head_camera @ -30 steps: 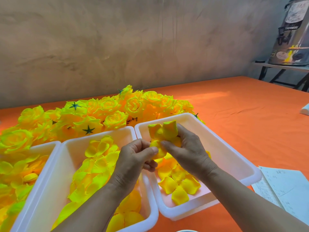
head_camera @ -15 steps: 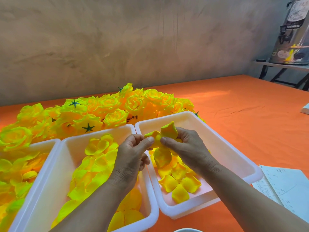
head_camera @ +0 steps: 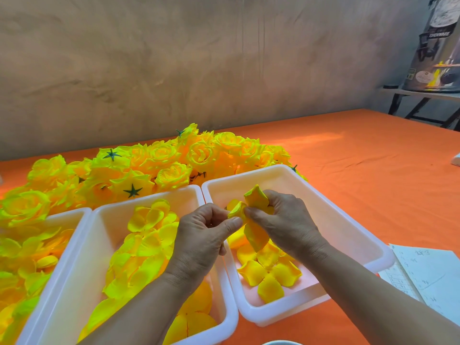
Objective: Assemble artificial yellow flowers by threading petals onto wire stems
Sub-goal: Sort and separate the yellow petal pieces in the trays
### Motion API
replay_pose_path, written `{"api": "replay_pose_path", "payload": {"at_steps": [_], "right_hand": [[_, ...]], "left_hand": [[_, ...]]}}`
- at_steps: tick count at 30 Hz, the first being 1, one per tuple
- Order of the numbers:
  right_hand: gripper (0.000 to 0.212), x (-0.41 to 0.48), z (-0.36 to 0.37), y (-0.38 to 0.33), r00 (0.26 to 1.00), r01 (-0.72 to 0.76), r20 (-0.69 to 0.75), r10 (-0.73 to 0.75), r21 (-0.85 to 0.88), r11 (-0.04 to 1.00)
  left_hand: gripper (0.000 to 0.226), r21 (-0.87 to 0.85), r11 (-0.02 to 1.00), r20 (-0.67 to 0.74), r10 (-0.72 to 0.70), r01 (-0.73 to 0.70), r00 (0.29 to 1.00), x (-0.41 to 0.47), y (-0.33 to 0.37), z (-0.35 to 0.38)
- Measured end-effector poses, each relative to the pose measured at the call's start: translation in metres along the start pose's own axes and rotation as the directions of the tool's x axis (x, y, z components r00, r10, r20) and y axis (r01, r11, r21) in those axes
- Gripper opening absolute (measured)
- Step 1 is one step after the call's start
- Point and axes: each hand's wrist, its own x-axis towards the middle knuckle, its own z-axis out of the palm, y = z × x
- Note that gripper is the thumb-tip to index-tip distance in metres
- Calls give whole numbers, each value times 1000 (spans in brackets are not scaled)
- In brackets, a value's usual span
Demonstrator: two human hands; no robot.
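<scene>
Pinching a yellow petal cluster (head_camera: pixel 251 207) with curled fingers, the left hand (head_camera: pixel 201 242) and right hand (head_camera: pixel 286 220) met above a white tray (head_camera: pixel 348 220).

Yellow petal cluster (head_camera: pixel 251 207) (crumpled, orange-tinged), pinched above right tray (head_camera: pixel 348 220), loose petals (head_camera: pixel 268 272) beneath

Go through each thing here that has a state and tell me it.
left hand, pinching petal piece.
right hand, gripping petal piece.
petal piece, held over right tray.
right tray, few petals inside.
middle tray, many petals inside.
finished flowers, piled behind trays.
</scene>
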Motion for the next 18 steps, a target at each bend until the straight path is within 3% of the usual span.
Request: {"api": "replay_pose_path", "payload": {"at_steps": [9,11,13,15,18], "right_hand": [[15,-3,9,-4,987,96,-109,-120,-204,974],[12,-4,5,-6,979,155,-118,-165,-91,984],[12,-9,5,-13,950,306,-65,-307,-18,952],[18,-15,11,-18,906,424,7,-424,-51,904],[20,-15,15,-16,899,439,44,-437,-130,889]], "left_hand": [[13,209,974,-11,87,-82,996,-3,-5,6],[9,134,991,-81,12,-1,997,2,-6,5],[8,10,994,-126,-103,105,987,6,-7,4],[11,-32,988,-124,-154,151,980,7,-8,5],[12,-12,991,-121,-135,135,983,7,-8,6]]}}
